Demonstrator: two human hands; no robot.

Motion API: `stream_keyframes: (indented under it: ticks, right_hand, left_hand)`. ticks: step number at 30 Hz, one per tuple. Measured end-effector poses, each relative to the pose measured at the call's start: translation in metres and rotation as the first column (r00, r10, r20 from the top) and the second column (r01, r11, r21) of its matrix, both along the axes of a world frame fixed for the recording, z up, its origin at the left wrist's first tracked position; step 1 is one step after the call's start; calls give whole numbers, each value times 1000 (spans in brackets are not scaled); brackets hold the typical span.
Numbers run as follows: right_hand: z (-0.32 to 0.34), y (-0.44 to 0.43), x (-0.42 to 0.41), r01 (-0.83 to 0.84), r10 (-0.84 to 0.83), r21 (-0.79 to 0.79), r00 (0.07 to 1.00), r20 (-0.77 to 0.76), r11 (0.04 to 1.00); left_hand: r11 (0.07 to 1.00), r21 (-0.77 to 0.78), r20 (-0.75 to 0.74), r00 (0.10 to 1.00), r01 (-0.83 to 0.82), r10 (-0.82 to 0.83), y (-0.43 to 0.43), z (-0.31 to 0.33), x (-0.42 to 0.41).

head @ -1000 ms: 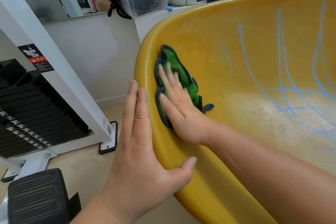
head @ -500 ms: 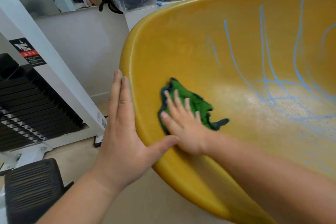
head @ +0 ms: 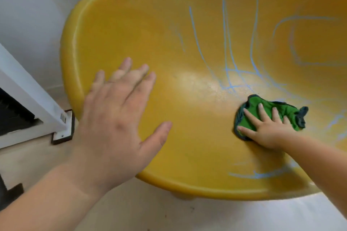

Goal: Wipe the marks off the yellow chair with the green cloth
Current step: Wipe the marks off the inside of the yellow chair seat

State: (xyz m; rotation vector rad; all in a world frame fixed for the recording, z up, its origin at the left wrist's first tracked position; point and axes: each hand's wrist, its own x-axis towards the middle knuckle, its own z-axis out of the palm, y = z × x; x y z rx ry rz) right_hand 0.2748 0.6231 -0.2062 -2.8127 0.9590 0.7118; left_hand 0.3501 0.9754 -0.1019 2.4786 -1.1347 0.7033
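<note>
Two hands in shot, so going across from the left. At the far left there's a white metal frame (head: 28, 95) standing on the floor, just beside the yellow chair (head: 72, 52) but nothing to do with the job.

Next is the left hand (head: 116, 118), over the left side of the seat, palm down. Its fingers are straight, fanned apart and holding nothing. It's blurry, so I can't tell if it's actually pressing on the plastic or just hanging above it. My guess is it's there to steady the shell so the chair doesn't slide about under the scrubbing.

That left part of the seat looks free of lines. The blue marks (head: 227, 43) start around the middle: long strokes running down the backrest, a criss-cross patch where they meet the seat, a loop shape further right, and one streak along the front lip. So I'd say plenty is left to do.

The green cloth (head: 253, 103) is bunched up on the seat right of centre, just below that criss-cross patch. The right hand (head: 266, 131) lies flat on top of it with the arm reaching in from the lower right. Fingers are straight and splayed toward the backrest, thumb out along the cloth's left edge. It's pushing the cloth down onto the seat, not clutching it, which makes sense: a flat palm gives more rubbing area. The catch is that the cloth could slip out from under the hand on a fast stroke
</note>
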Motion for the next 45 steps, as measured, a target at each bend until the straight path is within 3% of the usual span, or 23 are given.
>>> stream_keyframes:
  ticks: [2,4,6,8,11,13,16,19,21,23,26,28,31,34,36,45]
  right_hand:
    - [-3,11,2,-40,39,-6,998,-51,999]
    - [-12,57,-2,-228,233,95,972,-43,969]
    - [-7,108,-18,-443,443,251,894,60,861]
    - [11,130,-37,-562,545,356,824,157,747]
    - [20,99,-65,-595,611,354,788,78,721]
    - [15,53,-76,-522,553,257,831,-60,813]
    - [14,-33,-83,-238,221,-56,951,-215,970]
    - [14,-75,-72,25,-67,-205,977,-201,978]
    - [1,-52,-56,13,-36,-140,986,-164,990]
    - [-10,4,-47,-143,143,9,982,-124,990]
    - [-1,87,-53,-401,410,247,912,17,882]
    - [5,101,-60,-482,488,312,870,62,819]
    - [-2,54,-53,-363,374,190,927,-25,912]
    - [-7,-11,-43,-39,36,-22,994,-108,999]
    - [-10,-26,-39,36,-41,-51,994,-105,998]
    - [-21,59,-10,-323,328,156,945,-9,933]
  left_hand:
    - [971,240,-94,995,1,22,-16,-11,-9]
    - [893,449,-174,983,27,58,-32,-22,-18]
    - [829,554,-272,957,73,97,-46,-30,-27]
    - [799,593,-317,941,99,119,-58,-37,-30]
    - [758,637,-354,927,140,126,-65,-39,-28]
    - [724,671,-361,923,160,131,-66,-39,-28]
    - [660,730,-359,921,177,150,-65,-40,-29]
    - [612,767,-361,918,191,166,-65,-39,-30]
    - [593,780,-365,915,198,174,-64,-40,-31]
    - [569,795,-378,905,209,196,-64,-41,-31]
    - [531,809,-426,875,253,232,-67,-37,-32]
    - [471,833,-439,866,292,239,-67,-34,-32]
    - [386,868,-414,883,311,220,-65,-33,-34]
    - [413,863,-393,899,290,192,-64,-35,-36]
    - [401,870,-386,903,287,190,-63,-37,-36]
    - [231,953,-243,950,196,197,-65,-41,-50]
